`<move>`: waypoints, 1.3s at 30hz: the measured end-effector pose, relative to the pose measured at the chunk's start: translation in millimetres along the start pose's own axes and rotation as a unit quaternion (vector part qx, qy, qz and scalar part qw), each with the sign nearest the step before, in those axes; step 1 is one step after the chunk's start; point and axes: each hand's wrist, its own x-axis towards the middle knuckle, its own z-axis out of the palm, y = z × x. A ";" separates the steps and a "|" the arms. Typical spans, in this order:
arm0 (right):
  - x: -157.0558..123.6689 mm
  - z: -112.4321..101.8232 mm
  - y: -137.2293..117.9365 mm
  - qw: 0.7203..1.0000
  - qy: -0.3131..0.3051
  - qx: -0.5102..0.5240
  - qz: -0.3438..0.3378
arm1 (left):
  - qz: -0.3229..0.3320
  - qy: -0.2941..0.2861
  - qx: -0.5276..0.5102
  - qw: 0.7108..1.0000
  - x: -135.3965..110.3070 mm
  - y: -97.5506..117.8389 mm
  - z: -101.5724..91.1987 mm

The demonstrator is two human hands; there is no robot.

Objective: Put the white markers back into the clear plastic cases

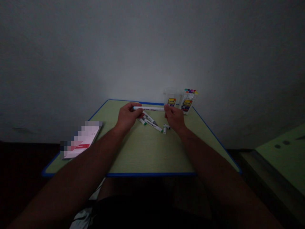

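Both my hands hold one white marker (149, 108) level above the green desk (143, 149). My left hand (127, 116) is closed on its left end, which has a blue tip. My right hand (174, 117) pinches its right end. Beneath the held marker lie several loose white markers (152, 123) with green and grey caps, and a small loose cap (165, 129) near my right wrist.
Two clear marker boxes stand at the desk's back right: one (171, 98) looks almost empty, the other (188, 100) holds several coloured markers. A booklet (82, 140) lies at the desk's left edge. A second green desk (283, 152) is at the right. A wall is close behind.
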 end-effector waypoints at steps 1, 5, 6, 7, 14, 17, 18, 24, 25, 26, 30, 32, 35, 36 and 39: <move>-0.1 -0.2 -0.3 1.000 0.000 0.001 0.000 | -0.001 0.001 0.000 1.000 0.1 -0.1 0.1; -0.3 -0.7 -0.9 1.000 0.000 0.004 0.001 | -0.003 0.002 -0.004 1.000 -0.3 0.3 0.5; -0.1 -0.4 -0.3 1.000 -0.001 0.006 0.004 | -0.003 0.001 -0.005 1.000 -0.4 0.5 0.6; 0.2 0.1 0.7 1.000 -0.002 0.012 0.009 | -0.004 0.000 -0.005 1.000 -0.6 0.7 0.7; 6.9 3.0 6.7 0.983 0.019 0.161 0.084 | 0.018 -0.024 0.051 0.998 -1.1 0.4 0.0; 10.7 -1.1 5.5 0.970 0.031 0.213 0.115 | 0.022 -0.020 0.076 0.997 -0.6 -0.1 -0.8; 12.0 -2.9 5.4 0.967 0.039 0.224 0.118 | 0.022 -0.018 0.080 0.996 0.0 -0.4 -1.3; 19.5 -13.1 6.4 0.952 0.112 0.262 0.115 | 0.051 -0.005 0.153 0.987 6.9 -7.9 -8.0; 20.5 -14.4 6.2 0.948 0.129 0.265 0.117 | 0.068 -0.003 0.196 0.978 7.5 -9.3 -9.1; 21.5 -15.6 6.1 0.945 0.145 0.268 0.119 | 0.089 -0.004 0.247 0.965 7.6 -10.5 -10.1; 25.0 -20.6 7.5 0.928 0.218 0.274 0.126 | 0.126 -0.056 0.401 0.906 3.2 -10.7 -10.3; 26.7 -23.7 9.6 0.919 0.253 0.279 0.120 | 0.116 -0.078 0.428 0.893 0.5 -8.7 -9.1; 29.2 -29.6 12.8 0.909 0.299 0.270 0.109 | 0.115 -0.086 0.454 0.879 -1.2 -5.5 -8.0; 30.1 -31.7 13.7 0.907 0.313 0.260 0.106 | 0.118 -0.087 0.460 0.876 -1.1 -4.9 -7.9; 33.1 -37.6 15.8 0.905 0.349 0.224 0.096 | 0.121 -0.091 0.470 0.870 -0.1 -5.6 -8.5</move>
